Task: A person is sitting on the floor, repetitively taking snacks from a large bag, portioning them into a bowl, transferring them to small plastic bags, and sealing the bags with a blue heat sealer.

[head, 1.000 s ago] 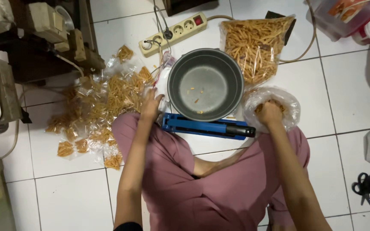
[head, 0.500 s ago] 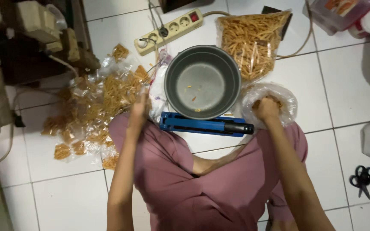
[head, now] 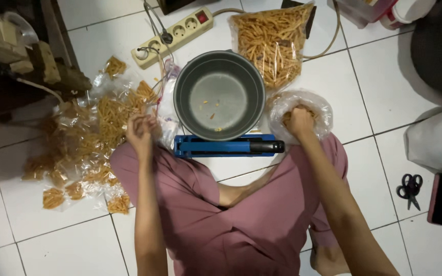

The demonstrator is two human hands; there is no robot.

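While one grey pot [head: 219, 95] sits centre, the right hand [head: 299, 120] (fingers clenched) digs into one open snack bag [head: 319, 105]; left hand [head: 140, 132] fingers loosely curled, holding nothing visible.

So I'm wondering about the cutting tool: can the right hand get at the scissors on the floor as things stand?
Probably not right away. The right hand is inside a clear bag of snack sticks, while the scissors lie off to the right on bare tile. Nothing blocks them, but the hand must leave the bag first.

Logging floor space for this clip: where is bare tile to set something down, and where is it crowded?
Bare tile lies between the open plastic bag under the right hand and the scissors, and below the small sealed packets at lower left. Crowded: around the pot, blue sealer, power strip.
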